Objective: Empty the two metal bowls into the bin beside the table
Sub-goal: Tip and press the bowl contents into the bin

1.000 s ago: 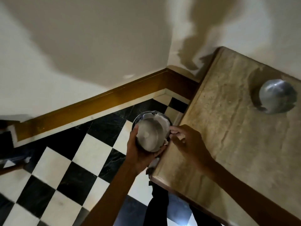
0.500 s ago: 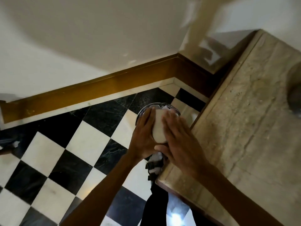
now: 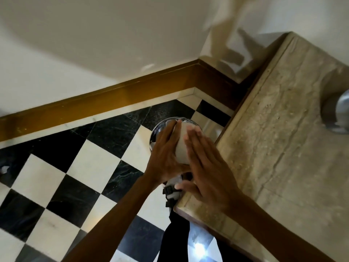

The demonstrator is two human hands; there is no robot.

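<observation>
A metal bowl [image 3: 181,146] is tipped bottom-up over the bin [image 3: 158,129], whose shiny round rim shows on the floor just left of the table [image 3: 283,152]. My left hand [image 3: 166,156] grips the bowl from the left side. My right hand [image 3: 205,167] lies flat, fingers stretched, against the bowl's pale underside. The bowl's contents and the bin's inside are hidden by my hands. The second metal bowl [image 3: 342,115] stands on the table, cut off by the right edge of the view.
The bin stands on a black and white chequered floor [image 3: 94,167], in the corner by a brown skirting board [image 3: 132,91]. A black strap with a buckle [image 3: 170,193] hangs at the table's near corner, above my dark trouser leg [image 3: 175,241].
My right hand left the table edge and came flat onto the bowl. The bowl turned from showing its inside to bottom-up over the bin. The view swung left.
</observation>
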